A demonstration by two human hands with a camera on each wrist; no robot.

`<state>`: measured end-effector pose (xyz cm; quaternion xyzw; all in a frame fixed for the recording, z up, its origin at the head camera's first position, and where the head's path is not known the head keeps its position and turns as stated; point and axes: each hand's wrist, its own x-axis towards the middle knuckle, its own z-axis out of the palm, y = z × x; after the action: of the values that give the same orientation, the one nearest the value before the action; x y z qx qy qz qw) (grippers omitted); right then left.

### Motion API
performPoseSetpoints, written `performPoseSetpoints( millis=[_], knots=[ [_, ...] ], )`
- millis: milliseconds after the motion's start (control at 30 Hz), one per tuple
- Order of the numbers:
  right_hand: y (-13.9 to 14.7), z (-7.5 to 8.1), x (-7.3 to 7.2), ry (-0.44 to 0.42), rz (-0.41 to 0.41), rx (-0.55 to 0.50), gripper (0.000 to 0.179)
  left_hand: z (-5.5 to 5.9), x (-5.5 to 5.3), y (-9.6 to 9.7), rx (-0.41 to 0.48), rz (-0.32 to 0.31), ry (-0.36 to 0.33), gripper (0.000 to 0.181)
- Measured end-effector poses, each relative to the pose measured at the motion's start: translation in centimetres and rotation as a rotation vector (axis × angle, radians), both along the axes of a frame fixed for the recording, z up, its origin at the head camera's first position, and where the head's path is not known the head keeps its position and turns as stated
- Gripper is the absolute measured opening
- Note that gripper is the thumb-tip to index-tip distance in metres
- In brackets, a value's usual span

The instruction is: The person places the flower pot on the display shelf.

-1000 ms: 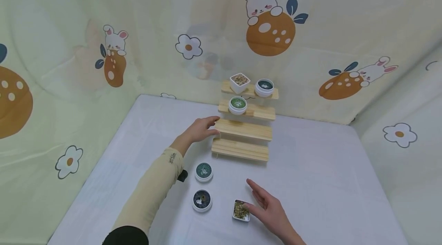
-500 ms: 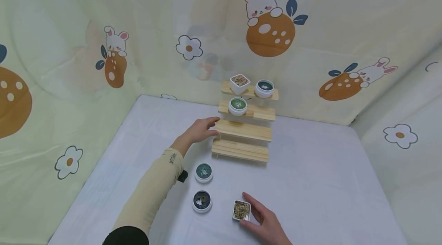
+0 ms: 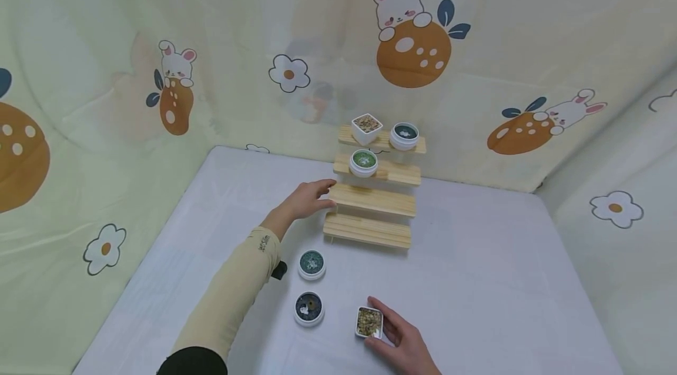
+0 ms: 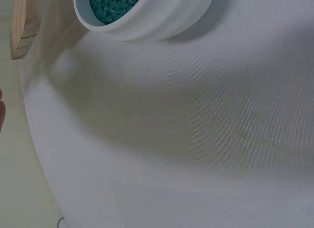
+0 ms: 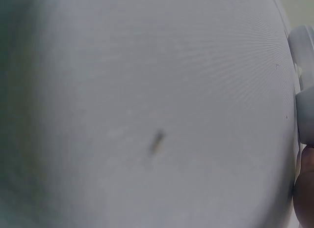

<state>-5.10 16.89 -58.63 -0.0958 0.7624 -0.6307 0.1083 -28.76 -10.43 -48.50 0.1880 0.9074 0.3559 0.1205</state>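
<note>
My left hand [image 3: 305, 200] holds the left end of a wooden tiered stand [image 3: 374, 197], thumb and fingers either side of one shelf end. My right hand [image 3: 399, 340] grips a small square white pot [image 3: 369, 322] of tan gravel standing on the table, fingers on its far side and thumb at the near corner. Left of it are a round white pot with dark filling [image 3: 309, 308] and a round white pot with teal granules [image 3: 312, 264], whose granules [image 4: 113, 7] also show in the left wrist view. The right wrist view catches only fingertips [image 5: 305, 198] at its edge.
On the stand's top shelf sit a square gravel pot [image 3: 367, 126] and a round dark-topped pot [image 3: 404, 135]. A round green-filled pot [image 3: 364, 162] is one shelf lower. White cloth covers the table [image 3: 476, 281]; a bunny-print curtain [image 3: 328, 22] hangs behind.
My right hand has moved down and left, from hovering by the square gravel pot to gripping it. My left hand stays at the stand.
</note>
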Motion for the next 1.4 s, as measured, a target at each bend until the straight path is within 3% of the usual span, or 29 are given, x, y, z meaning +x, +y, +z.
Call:
performPoseSetpoints(
  millis=[367,533,700,933,1400],
  knots=[
    [-0.2,0.9,0.0,-0.082,-0.01,0.014,0.071,0.3,0.1,0.0,-0.014,0.0,-0.001,0.065],
    [-0.2,1.4,-0.5,-0.073,-0.025,0.015,0.068,0.2,0.1,-0.1,-0.016,0.0,-0.004,0.066],
    [0.1,2.1,-1.6,-0.011,-0.058,0.005,0.066,0.3,0.1,-0.1,-0.009,-0.002,-0.005,0.066],
    [0.3,4.3,-3.9,-0.014,-0.172,-0.006,0.068,0.5,0.2,-0.1,-0.006,-0.003,-0.012,0.066],
    [1.9,9.7,-10.6,-0.034,-0.321,-0.014,0.073,0.2,-0.1,-0.1,-0.015,-0.014,0.004,0.066]
  ],
)
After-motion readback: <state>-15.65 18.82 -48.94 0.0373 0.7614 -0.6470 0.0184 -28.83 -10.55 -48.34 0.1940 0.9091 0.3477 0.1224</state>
